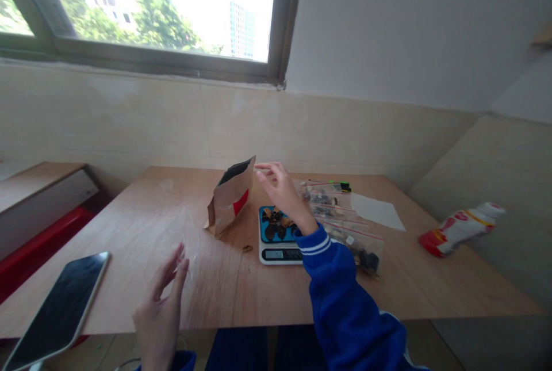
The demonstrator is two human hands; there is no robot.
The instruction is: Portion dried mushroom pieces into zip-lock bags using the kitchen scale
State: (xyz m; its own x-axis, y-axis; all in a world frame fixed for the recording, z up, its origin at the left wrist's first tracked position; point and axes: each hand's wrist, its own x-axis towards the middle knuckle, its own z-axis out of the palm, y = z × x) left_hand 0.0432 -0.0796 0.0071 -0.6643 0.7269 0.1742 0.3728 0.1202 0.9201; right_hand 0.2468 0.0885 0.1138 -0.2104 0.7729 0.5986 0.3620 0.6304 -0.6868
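Observation:
My right hand [282, 190], in a blue sleeve with white stripes, reaches over the scale to the open mouth of a brown paper bag [228, 201]. Its fingers are stretched out and loose at the bag's rim. The bag stands tilted and has a black lining and a red mark. A white kitchen scale [280, 253] with a blue top carries several dark dried pieces [273, 226]. My left hand [161, 302] is raised near the table's front edge, its fingertips pinched on a thin clear plastic bag [187, 238] that trails onto the wood.
Clear zip bags with red strips [345, 227] lie right of the scale, with a green marker [340, 186] and a white sheet [377, 210] behind them. There is a red-and-white pack [461, 227] at the far right, a phone [60, 308] at the front left and one loose piece [247, 248] by the scale.

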